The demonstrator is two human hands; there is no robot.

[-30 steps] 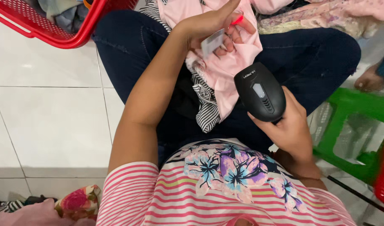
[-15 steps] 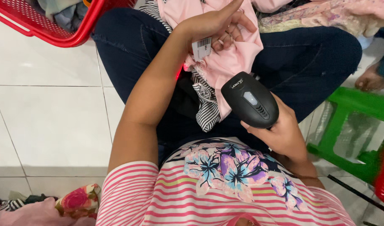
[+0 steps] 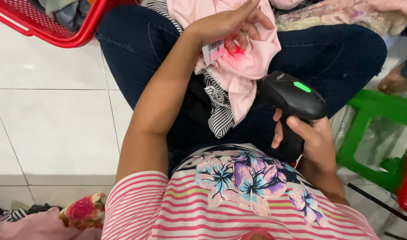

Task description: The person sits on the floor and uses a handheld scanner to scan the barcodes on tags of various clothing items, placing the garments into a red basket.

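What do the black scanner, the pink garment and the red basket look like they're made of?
The scanner looks like hard plastic: smooth matte black shell with a soft sheen. The pink garment seems a soft knit fabric, since it drapes and creases. The red basket appears to be moulded plastic, glossy with a perforated wall.

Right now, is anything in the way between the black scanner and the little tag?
Nothing visible. The right hand aims the black scanner at the tag, which the left hand holds against the pink cloth. Red light falls just beside the tag.
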